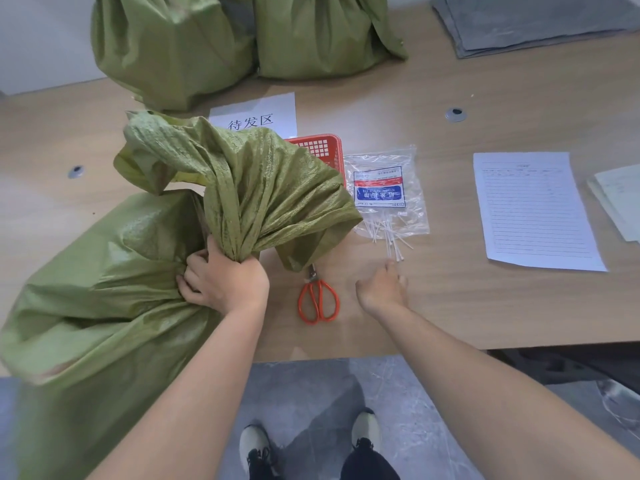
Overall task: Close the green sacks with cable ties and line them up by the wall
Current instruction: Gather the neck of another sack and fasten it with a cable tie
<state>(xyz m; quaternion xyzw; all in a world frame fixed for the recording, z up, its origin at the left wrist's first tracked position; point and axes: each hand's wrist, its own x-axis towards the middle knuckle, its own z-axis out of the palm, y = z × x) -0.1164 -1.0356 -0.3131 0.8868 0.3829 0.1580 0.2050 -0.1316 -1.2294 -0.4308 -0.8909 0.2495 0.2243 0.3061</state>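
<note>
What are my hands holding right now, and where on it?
The left hand grips the green sack at its gathered neck. The right hand reaches the cable ties; a pinch cannot be told.

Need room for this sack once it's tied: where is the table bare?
Widest bare wood lies right of the two sacks by the wall, behind the cable-tie bag and lined form, up to the grey sheets. A narrow strip runs between bag and form. Crowded in the middle: gathered sack, red basket, scissors, loose ties.
</note>
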